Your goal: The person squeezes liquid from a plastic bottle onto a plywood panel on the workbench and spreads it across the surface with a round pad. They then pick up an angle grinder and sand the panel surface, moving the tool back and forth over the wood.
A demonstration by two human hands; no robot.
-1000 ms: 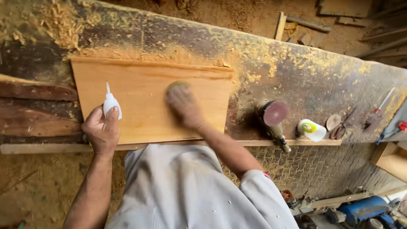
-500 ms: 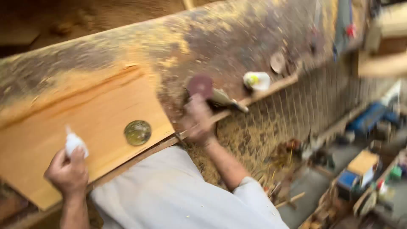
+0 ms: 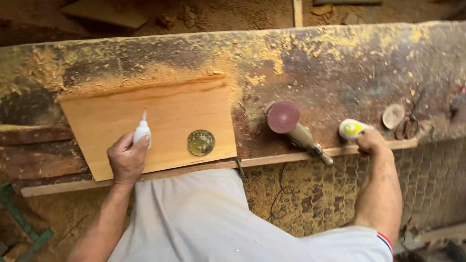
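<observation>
Left hand (image 3: 127,159) wrapped around 1 small white squeeze bottle (image 3: 142,132), nozzle up, over near edge of 1 wooden board (image 3: 160,116). Bottle looks light, soft-walled; best gripped round body. Right hand (image 3: 373,142) closed on 1 white-and-yellow object (image 3: 352,129) at bench edge (image 3: 340,73). 1 round disc (image 3: 201,142) lies on board, thin, likely light. Further: 1 sander (image 3: 291,125), red pad up.

Warm, even daylight — soft shadows, no glare — sharp at centre, slightly bowed and blurred at the edges.
</observation>
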